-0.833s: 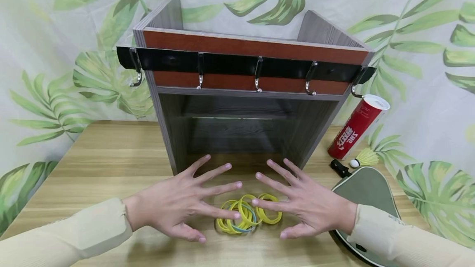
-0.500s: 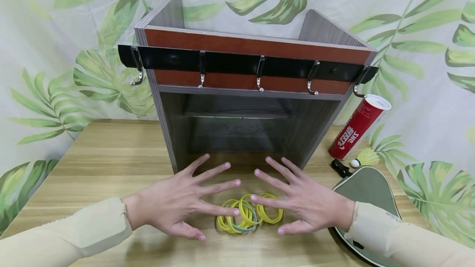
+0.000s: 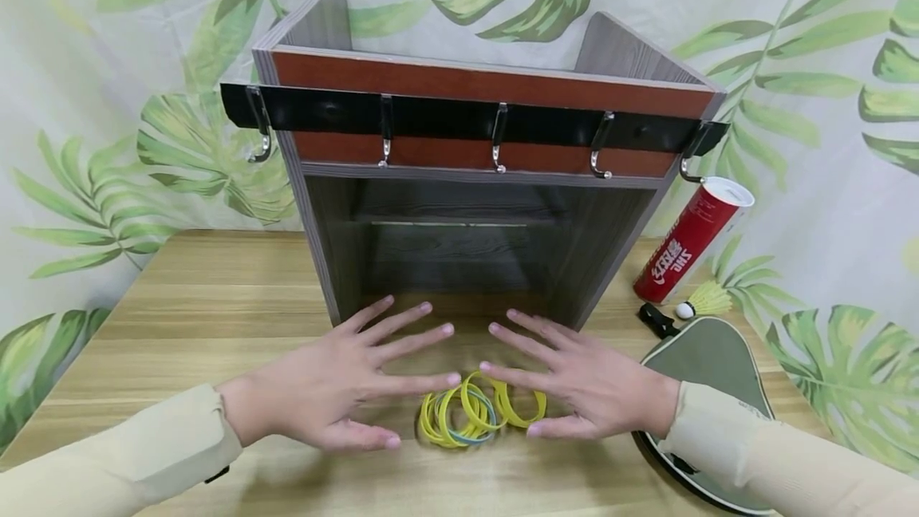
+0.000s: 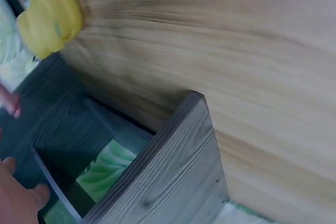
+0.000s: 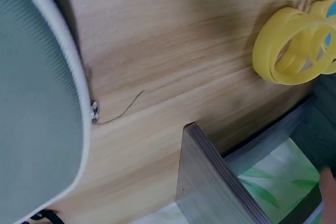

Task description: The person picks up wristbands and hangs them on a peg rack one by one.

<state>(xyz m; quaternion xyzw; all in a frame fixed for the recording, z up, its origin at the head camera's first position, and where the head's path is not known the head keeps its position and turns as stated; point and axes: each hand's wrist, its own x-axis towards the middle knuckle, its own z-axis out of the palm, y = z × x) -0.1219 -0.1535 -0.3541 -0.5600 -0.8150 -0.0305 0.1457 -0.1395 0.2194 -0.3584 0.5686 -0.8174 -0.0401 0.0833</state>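
In the head view my left hand (image 3: 333, 385) hovers over the table with its fingers spread, holding nothing. My right hand (image 3: 585, 381) mirrors it on the other side, fingers spread and free of any object. Between the two lies a loose pile of yellow wristbands or bands (image 3: 459, 413), with a blue one among them; the wrist views show the yellow bands (image 4: 50, 19) and a cluster of thick yellow rings (image 5: 291, 45). Behind the hands stands a grey wooden shelf unit (image 3: 617, 222), its front carrying a black rail (image 3: 445, 114) with several metal hooks.
A red shuttlecock tube (image 3: 685, 242) stands tilted in view at the right, beside a yellow shuttlecock (image 3: 707, 301). A grey-green racket case (image 3: 711, 365) with a black strap (image 3: 656, 319) lies under the right forearm. A leaf-print cloth (image 3: 775, 102) hangs behind the wooden table (image 3: 194, 301).
Both hands stay spread and empty; the left has shifted slightly to the left and its fingers lie a little flatter. The bands and shelf unit keep their places.
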